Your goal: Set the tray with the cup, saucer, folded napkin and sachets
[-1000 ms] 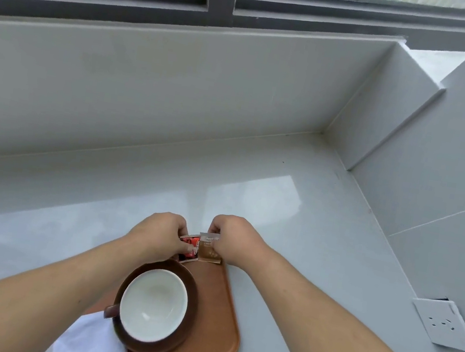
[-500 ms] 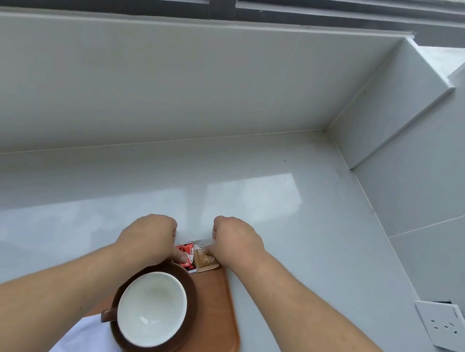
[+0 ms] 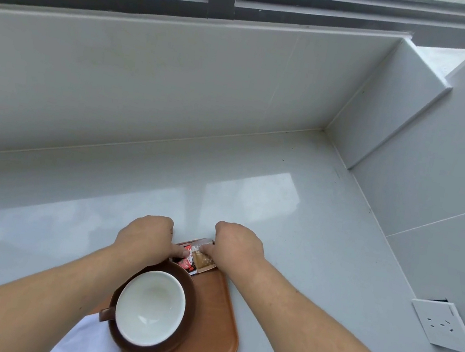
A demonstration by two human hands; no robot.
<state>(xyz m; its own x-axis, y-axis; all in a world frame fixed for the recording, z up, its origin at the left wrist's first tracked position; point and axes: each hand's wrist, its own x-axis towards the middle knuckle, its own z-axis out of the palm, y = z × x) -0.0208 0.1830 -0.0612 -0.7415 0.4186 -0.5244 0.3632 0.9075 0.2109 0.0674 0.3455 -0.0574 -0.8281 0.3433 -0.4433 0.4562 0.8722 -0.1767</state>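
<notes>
An orange-brown tray (image 3: 213, 328) lies on the grey counter near me. On it stands a dark brown saucer (image 3: 183, 335) with a cup (image 3: 150, 307), white inside, its handle pointing left. A white napkin (image 3: 90, 345) lies at the tray's near left, partly under my left forearm. Two sachets lie flat at the tray's far end: a red one (image 3: 187, 261) and a brown one (image 3: 203, 260). My left hand (image 3: 147, 237) presses fingertips on the red sachet. My right hand (image 3: 237, 245) presses fingertips on the brown sachet.
The grey counter (image 3: 295, 216) runs to a tiled back wall under a dark-framed window. A tiled wall with a step closes the right side. A white wall socket (image 3: 443, 326) sits at the right, near the counter's front corner.
The brown sachet was held up on edge in my right hand; now both sachets lie flat on the tray's far end under my fingertips. Both hands have lowered slightly.
</notes>
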